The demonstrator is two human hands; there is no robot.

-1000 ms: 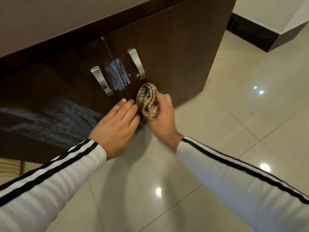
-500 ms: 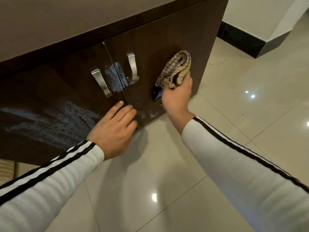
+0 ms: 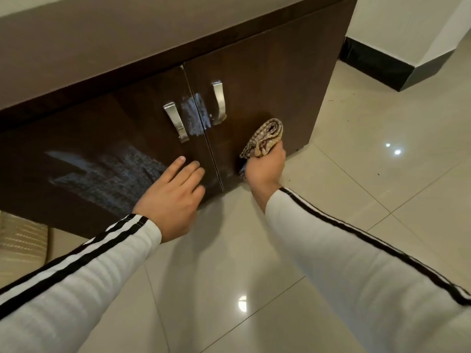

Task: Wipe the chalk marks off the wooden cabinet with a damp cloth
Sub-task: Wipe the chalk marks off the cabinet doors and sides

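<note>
A checked cloth is bunched and gripped in the right hand, with the fingers curled round it. It is held against the lower part of the right door of the cabinet, just right of the door seam and below the right handle. The bunching is judged to give a firm pad for pressing. The left hand is laid flat on the left door, low down beside the seam, with fingers straight and close together; nothing is held by it. It is probably placed there to brace the body and keep the door shut against the wiping push. Two chalk marks are seen unwiped. A small patch lies across the seam between the left handle and the right handle. A large patch, smeared, lies on the left door just left of the left hand. A faint haze is seen low on the right door by the cloth; whether it is chalk or damp cannot be told. Dampness of the cloth cannot be confirmed either. The task is judged early to midway: the right door's low area is being worked and both patches are left. The cloth may be snagged on the handles when the small patch is wiped. A tiled floor lies near and right.
</note>
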